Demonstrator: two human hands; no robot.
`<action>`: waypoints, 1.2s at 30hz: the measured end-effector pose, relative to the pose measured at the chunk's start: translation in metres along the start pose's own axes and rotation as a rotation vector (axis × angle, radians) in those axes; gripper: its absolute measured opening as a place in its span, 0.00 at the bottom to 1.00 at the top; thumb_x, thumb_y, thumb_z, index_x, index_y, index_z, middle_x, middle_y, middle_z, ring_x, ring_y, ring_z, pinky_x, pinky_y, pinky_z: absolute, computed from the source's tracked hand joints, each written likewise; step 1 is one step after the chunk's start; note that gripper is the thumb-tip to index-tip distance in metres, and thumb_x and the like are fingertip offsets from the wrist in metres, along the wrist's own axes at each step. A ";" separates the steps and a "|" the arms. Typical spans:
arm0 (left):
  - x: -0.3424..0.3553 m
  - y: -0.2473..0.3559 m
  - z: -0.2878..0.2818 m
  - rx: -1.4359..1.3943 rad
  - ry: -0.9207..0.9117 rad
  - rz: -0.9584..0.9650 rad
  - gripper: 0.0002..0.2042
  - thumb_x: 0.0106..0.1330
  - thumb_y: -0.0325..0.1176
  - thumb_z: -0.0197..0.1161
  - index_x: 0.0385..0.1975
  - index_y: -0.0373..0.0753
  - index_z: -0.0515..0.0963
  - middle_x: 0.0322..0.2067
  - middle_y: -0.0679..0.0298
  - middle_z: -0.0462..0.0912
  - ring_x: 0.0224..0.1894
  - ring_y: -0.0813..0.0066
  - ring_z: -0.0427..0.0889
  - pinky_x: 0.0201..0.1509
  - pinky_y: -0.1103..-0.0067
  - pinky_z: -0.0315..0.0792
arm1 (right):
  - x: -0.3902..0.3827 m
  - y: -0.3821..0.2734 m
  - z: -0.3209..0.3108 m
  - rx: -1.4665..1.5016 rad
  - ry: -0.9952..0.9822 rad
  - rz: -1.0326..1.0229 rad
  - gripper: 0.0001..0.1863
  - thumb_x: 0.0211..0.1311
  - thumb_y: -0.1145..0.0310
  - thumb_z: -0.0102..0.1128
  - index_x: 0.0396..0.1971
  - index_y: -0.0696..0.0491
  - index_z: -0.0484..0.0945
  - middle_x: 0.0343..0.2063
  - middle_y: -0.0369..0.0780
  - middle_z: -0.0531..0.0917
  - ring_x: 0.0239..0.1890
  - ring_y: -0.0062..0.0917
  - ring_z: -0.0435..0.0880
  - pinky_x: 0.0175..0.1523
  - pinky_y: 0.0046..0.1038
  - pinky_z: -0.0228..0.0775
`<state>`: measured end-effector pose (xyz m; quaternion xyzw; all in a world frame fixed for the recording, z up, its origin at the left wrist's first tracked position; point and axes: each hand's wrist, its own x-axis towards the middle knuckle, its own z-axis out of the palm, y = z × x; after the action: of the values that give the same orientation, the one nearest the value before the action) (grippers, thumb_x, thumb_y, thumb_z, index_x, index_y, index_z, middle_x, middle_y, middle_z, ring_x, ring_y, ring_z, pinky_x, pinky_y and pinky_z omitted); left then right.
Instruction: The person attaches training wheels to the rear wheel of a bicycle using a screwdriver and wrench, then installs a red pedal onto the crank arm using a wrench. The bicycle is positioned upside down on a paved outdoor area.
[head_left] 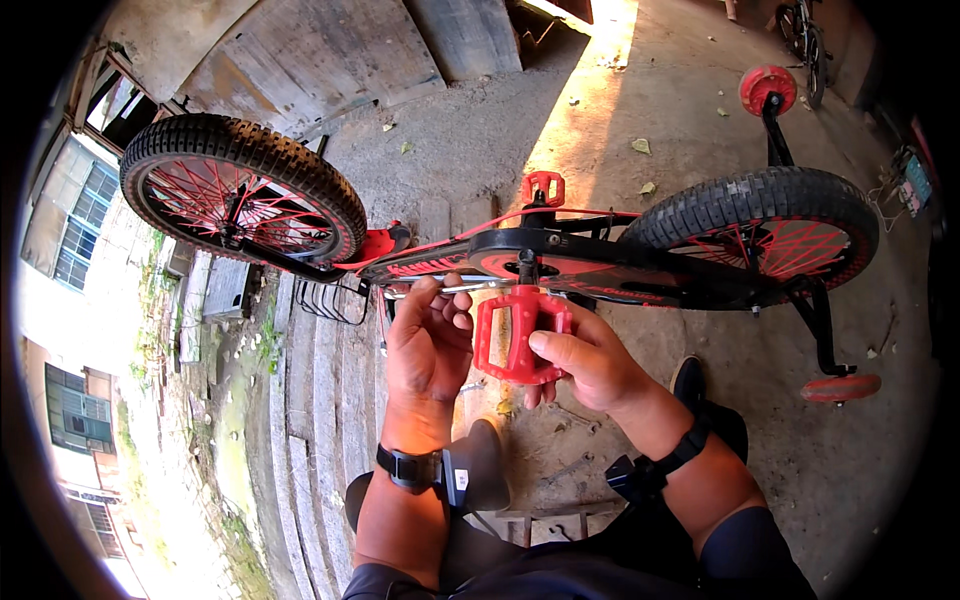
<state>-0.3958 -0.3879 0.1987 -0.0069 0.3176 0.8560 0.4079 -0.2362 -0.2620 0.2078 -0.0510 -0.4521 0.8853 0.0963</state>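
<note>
A black and red children's bicycle (640, 285) stands across in front of me, seemingly upside down with its wheels up. My right hand (592, 362) is closed around a red pedal (522, 345), thumb on its near side. The pedal sits at the end of the black crank (527, 265). To its left, my left hand (430, 345) pinches a thin silver tool, apparently a wrench (485, 285), which reaches toward the pedal's axle. The tool's far end is hard to make out. Another red pedal (543, 187) is on the far side.
The spoked front wheel (240, 190) rises at left, the rear wheel (760, 235) at right. Red training wheels (768, 90) (840, 388) stick out on both sides of the rear one. Metal tools (570, 468) lie on the concrete below my hands. Stone steps (310, 420) run along the left.
</note>
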 end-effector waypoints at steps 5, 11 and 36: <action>-0.003 -0.021 0.002 -0.089 0.022 -0.091 0.13 0.73 0.37 0.52 0.42 0.34 0.79 0.30 0.63 0.84 0.33 0.74 0.81 0.41 0.79 0.77 | -0.001 0.005 -0.008 -0.023 -0.002 0.040 0.29 0.66 0.63 0.52 0.64 0.59 0.65 0.38 0.43 0.84 0.23 0.26 0.84 0.23 0.21 0.73; -0.003 -0.027 -0.004 -0.122 -0.046 -0.099 0.12 0.73 0.37 0.51 0.43 0.36 0.78 0.31 0.63 0.84 0.33 0.73 0.82 0.44 0.75 0.77 | -0.002 0.005 -0.009 0.004 -0.006 0.034 0.29 0.66 0.64 0.52 0.64 0.59 0.64 0.37 0.43 0.84 0.23 0.27 0.84 0.23 0.23 0.74; -0.019 0.020 0.076 1.111 -0.346 0.650 0.03 0.72 0.28 0.58 0.41 0.37 0.74 0.33 0.61 0.85 0.32 0.77 0.83 0.36 0.81 0.76 | 0.000 0.007 -0.010 0.042 -0.027 0.011 0.23 0.67 0.61 0.53 0.56 0.59 0.69 0.33 0.42 0.83 0.23 0.26 0.84 0.24 0.25 0.76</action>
<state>-0.3782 -0.3688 0.2749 0.4377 0.6274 0.6333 0.1171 -0.2351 -0.2582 0.1969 -0.0397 -0.4343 0.8957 0.0863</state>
